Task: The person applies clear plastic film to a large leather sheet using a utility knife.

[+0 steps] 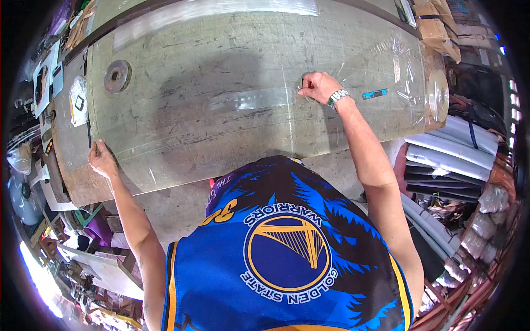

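Observation:
A thin clear plastic sheet [182,118] lies over the worktable [210,33], its edges showing as faint lines and glare. At the table's left, my left hand [104,161] pinches the sheet's near left corner between thumb and fingers. My right hand [321,88], with a metal-band watch [337,97] on the wrist, is closed above the right half of the table. Its fingertips are pressed together by a thin bright line on the surface; what they hold is too small to make out.
A round grey disc [117,76] lies at the far left of the table, and a blue strip [375,94] lies right of my right hand. A roll of clear tape [438,95] is at the right edge. Wrapped rolls [458,149] are stacked beyond it.

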Tool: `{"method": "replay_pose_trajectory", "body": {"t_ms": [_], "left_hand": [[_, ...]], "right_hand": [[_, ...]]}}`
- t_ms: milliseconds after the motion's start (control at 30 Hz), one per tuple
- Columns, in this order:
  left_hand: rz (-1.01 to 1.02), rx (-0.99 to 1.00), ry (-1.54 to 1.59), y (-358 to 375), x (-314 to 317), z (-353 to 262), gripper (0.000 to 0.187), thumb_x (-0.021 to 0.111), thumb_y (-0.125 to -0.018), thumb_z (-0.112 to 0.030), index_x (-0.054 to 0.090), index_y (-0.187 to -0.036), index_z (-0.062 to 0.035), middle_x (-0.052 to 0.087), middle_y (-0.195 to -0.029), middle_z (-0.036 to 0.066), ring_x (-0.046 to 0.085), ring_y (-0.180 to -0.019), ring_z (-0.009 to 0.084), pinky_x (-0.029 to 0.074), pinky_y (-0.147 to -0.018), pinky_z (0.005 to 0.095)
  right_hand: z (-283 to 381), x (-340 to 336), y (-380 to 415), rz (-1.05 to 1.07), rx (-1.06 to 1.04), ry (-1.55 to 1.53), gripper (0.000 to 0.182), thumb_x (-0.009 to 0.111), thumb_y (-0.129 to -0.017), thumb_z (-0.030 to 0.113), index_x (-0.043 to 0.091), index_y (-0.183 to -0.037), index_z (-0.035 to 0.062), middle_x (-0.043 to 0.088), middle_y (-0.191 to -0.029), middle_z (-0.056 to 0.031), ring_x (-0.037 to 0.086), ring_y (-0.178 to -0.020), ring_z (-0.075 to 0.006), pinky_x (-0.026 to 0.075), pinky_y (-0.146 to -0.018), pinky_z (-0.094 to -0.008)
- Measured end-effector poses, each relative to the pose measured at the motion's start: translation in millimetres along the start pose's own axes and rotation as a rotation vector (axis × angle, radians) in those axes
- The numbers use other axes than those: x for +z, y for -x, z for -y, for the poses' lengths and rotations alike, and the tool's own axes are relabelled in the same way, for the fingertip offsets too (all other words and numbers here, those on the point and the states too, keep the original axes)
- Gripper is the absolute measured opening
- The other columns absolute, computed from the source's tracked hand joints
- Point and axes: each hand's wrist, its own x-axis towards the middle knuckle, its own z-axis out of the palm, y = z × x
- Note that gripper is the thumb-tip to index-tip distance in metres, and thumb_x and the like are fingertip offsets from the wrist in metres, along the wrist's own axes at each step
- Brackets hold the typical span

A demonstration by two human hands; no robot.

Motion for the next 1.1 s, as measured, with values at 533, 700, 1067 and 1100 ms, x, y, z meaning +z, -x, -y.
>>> {"method": "replay_pose_trajectory", "body": {"t_ms": [533, 700, 1067, 1100], "left_hand": [[0.105, 0.115, -0.006, -16, 4, 20, 0.049, 0.064, -0.094, -0.038, 0.07, -0.119, 0.0033, 0.07, -0.116, 0.026, 0.064, -0.109, 0.0399, 0.049, -0.098, 0.0479], [-0.166, 0.191, -0.304, -2, 13, -36, 0.059, 0.07, -0.091, -0.043, 0.063, -0.132, -0.0015, 0.065, -0.128, 0.025, 0.06, -0.118, 0.0415, 0.045, -0.102, 0.0516], [1.133, 1.191, 0.192, 243, 71, -430, 0.049, 0.079, -0.077, -0.005, 0.074, -0.12, -0.0284, 0.034, -0.164, 0.006, 0.024, -0.152, 0.0369, 0.026, -0.123, 0.0529], [1.155, 1.223, 0.138, 245, 76, -436, 0.051, 0.08, -0.078, -0.005, 0.073, -0.121, -0.0303, 0.031, -0.166, 0.005, 0.022, -0.153, 0.0374, 0.026, -0.123, 0.0534]], "right_hand": [[8, -14, -11, 0.124, 0.056, 0.086, 0.034, 0.085, -0.078, 0.038, 0.074, -0.099, 0.013, 0.077, -0.097, -0.0086, 0.074, -0.096, -0.0277, 0.056, -0.084, -0.0426], [7, -14, -12, 0.112, 0.05, 0.102, 0.04, 0.085, -0.078, 0.04, 0.074, -0.105, 0.0133, 0.076, -0.111, -0.008, 0.071, -0.108, -0.0304, 0.055, -0.091, -0.0476], [-2, -7, -13, 0.104, 0.002, 0.125, 0.064, 0.082, -0.08, 0.044, 0.062, -0.133, 0.0147, 0.062, -0.14, -0.0123, 0.062, -0.126, -0.0331, 0.051, -0.102, -0.0501], [-1, -9, -13, 0.11, 0.003, 0.122, 0.065, 0.083, -0.08, 0.044, 0.062, -0.134, 0.0152, 0.062, -0.139, -0.0121, 0.062, -0.127, -0.0329, 0.051, -0.102, -0.0499]]}}
